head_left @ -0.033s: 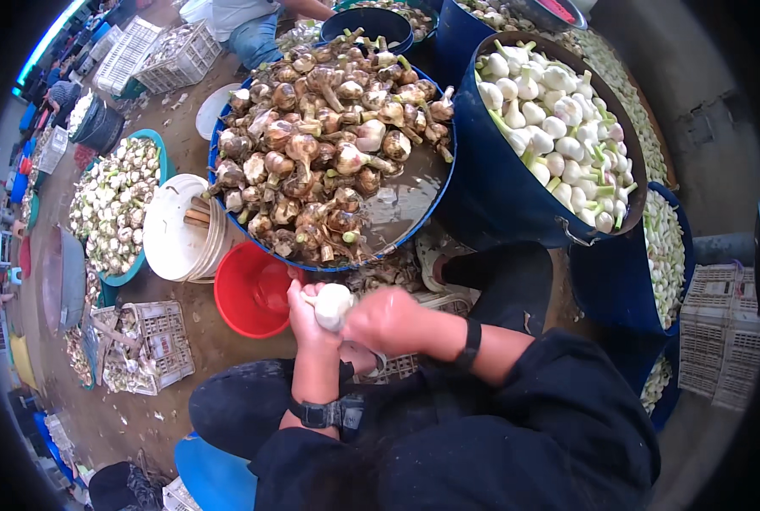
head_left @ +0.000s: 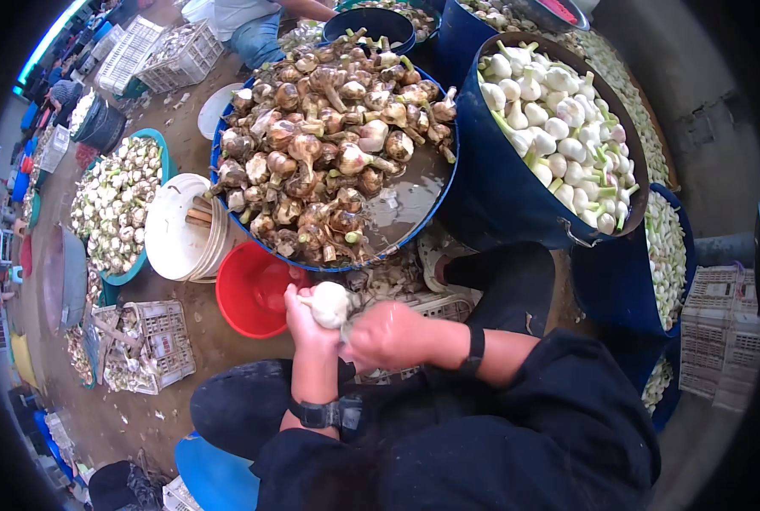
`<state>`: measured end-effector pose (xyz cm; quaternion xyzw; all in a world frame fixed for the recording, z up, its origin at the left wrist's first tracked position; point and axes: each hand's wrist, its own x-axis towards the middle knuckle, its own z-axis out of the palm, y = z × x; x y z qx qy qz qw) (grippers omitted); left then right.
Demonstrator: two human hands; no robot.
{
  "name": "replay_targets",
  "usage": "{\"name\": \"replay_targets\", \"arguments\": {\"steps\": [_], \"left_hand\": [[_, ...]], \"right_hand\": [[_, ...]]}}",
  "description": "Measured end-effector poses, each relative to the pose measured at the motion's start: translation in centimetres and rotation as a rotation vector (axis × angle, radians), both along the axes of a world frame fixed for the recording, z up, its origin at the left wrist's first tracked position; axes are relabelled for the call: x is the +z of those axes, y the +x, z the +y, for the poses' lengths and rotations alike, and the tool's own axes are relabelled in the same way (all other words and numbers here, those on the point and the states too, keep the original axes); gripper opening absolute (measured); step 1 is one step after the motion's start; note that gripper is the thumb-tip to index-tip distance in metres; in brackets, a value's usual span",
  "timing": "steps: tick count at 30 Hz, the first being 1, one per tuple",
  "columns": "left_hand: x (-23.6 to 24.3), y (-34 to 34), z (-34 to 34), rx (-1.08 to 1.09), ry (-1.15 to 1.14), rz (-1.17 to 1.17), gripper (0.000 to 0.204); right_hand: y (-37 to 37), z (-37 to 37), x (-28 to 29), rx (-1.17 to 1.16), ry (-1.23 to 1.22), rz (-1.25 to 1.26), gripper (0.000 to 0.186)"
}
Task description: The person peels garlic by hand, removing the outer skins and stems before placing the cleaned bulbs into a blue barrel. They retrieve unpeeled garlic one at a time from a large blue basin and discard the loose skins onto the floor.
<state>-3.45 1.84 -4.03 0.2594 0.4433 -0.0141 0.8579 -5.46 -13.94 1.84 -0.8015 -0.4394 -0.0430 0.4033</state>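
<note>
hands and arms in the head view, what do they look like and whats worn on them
The left hand and right hand are ungloved. The left wrist has a thick dark band with a blocky piece; the right has a plain-looking black band. Loose dark sleeves leave both wrists uncovered. No cables show on either arm.

On my head feed, I hold a white garlic bulb [head_left: 330, 304] in my left grip [head_left: 305, 324], right grip [head_left: 390, 333] curled beside it.

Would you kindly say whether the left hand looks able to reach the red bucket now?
Probably yes: nothing visible stands between the left hand and the red bucket, though that hand holds a garlic bulb.
</note>
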Motion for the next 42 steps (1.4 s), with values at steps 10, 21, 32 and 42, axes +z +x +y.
{"name": "replay_targets", "arguments": {"steps": [10, 21, 32, 42], "left_hand": [[0.4, -0.6, -3.0, -0.371, 0.979, -0.406, 0.038], [2.1, -0.6, -4.2, -1.293, 1.384, -0.266, 0.057], [3.3, 1.3, -1.4, -0.453, 0.467, -0.27, 0.031], [2.6, 1.0, -1.4, -0.448, 0.115, -0.203, 0.03]], "right_hand": [[4.4, -2.6, -5.1, -0.22, 1.024, 1.996, 0.074], [20.3, -3.4, -7.1, -0.865, -0.574, 0.334, 0.046], [4.2, 0.5, -2.6, -0.283, -0.217, 0.161, 0.021], [4.7, 1.0, -5.2, -0.436, 0.446, 1.494, 0.025]]}}
